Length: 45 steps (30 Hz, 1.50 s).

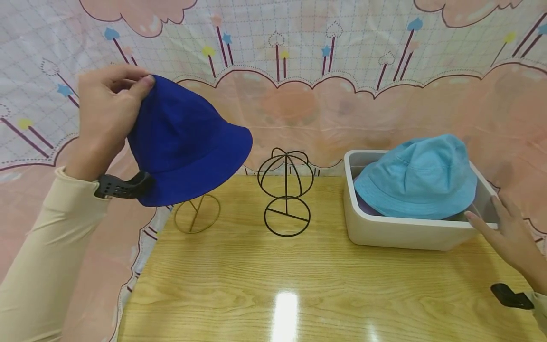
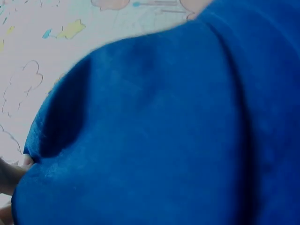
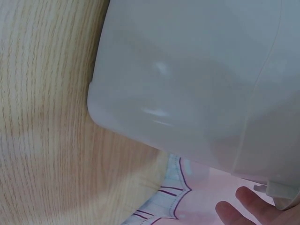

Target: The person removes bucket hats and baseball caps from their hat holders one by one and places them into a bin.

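My left hand point(image 1: 108, 104) pinches a dark blue bucket hat point(image 1: 183, 142) at the top of its crown and holds it up at the left. The hat's brim hangs down and to the right, and its cloth fills most of the left wrist view. Behind it stands a gold wire hat stand point(image 1: 197, 230); its upper part is hidden. At the right, my right hand point(image 1: 510, 232) rests at the front right corner of a white bin point(image 1: 397, 232), fingers fairly straight. A light blue bucket hat point(image 1: 420, 178) sits in that bin.
A black wire hat stand point(image 1: 286, 190) stands on the wooden table point(image 1: 256, 280), between the gold stand and the bin. Something purple point(image 1: 363, 205) shows under the light blue hat. A patterned curtain point(image 1: 299, 109) hangs behind the table.
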Motion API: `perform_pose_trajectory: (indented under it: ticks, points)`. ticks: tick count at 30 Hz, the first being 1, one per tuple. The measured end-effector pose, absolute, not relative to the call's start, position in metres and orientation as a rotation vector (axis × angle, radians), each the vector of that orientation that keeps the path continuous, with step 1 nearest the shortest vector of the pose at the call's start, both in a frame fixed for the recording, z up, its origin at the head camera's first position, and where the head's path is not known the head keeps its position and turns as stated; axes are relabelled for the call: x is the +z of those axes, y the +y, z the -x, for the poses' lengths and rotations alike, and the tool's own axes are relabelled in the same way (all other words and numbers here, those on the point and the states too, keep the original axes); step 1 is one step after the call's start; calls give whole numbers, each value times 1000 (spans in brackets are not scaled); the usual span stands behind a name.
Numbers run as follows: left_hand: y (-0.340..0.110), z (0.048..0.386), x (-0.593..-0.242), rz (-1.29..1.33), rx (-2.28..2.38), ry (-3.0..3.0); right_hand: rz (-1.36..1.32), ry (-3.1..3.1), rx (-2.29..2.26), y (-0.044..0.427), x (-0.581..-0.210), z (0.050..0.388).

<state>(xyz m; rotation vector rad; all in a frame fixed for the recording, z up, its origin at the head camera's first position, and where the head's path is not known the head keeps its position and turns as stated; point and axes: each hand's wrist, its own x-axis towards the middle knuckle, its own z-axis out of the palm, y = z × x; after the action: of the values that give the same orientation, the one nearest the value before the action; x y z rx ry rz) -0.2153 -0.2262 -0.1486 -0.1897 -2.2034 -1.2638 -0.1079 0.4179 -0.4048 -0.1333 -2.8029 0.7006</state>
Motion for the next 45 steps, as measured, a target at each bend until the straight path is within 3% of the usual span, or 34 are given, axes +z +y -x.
perform_pose_trajectory:
  ticks: [45]
  points:
    - [-106,223,-131,663,-1194,-2052,99,-2806,754,413,-402,109]
